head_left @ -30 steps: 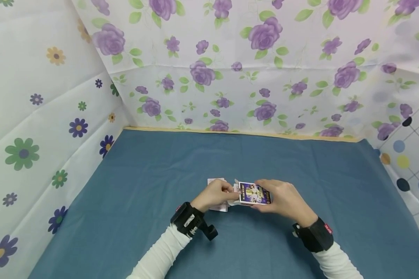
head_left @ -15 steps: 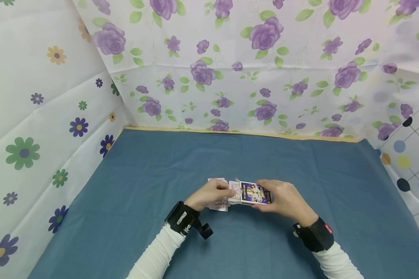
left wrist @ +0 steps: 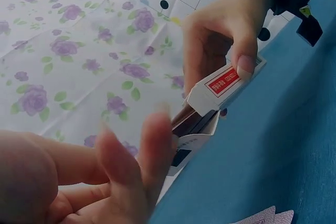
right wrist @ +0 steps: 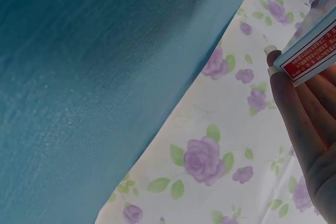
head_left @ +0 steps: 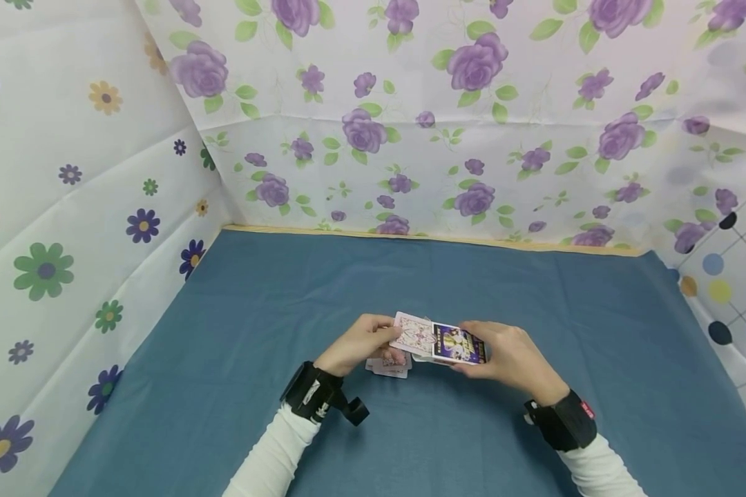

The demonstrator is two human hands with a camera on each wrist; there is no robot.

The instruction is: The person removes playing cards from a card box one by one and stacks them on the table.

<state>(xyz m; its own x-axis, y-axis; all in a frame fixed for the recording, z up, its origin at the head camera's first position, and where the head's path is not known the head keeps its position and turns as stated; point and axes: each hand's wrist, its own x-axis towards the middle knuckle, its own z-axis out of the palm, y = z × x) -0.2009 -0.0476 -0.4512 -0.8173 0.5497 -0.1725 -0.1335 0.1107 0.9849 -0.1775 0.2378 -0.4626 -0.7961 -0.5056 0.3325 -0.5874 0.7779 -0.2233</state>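
Observation:
My right hand [head_left: 506, 352] grips a playing card box [head_left: 460, 344] by its right end, thumb along the near side and fingers on the far side. The box has a purple and gold picture on top and a red label on its side, and its left end gapes with a flap out. From that end a playing card [head_left: 415, 334] with a red-patterned back sticks out, pinched between thumb and fingers of my left hand [head_left: 362, 343]. Below the left hand, several playing cards [head_left: 390, 367] lie in a loose pile on the blue cloth, partly hidden by that hand.
A blue cloth [head_left: 311, 276] covers the table. Behind it rises a white sheet with purple roses [head_left: 363, 131], with a flowered sheet [head_left: 43, 269] at the left and a dotted one [head_left: 727, 304] at the right. Each wrist wears a black camera strap [head_left: 313, 392].
My left hand has drawn back to the left and slightly up, pulling the card out of the box's open end. The right hand and box have stayed nearly in place.

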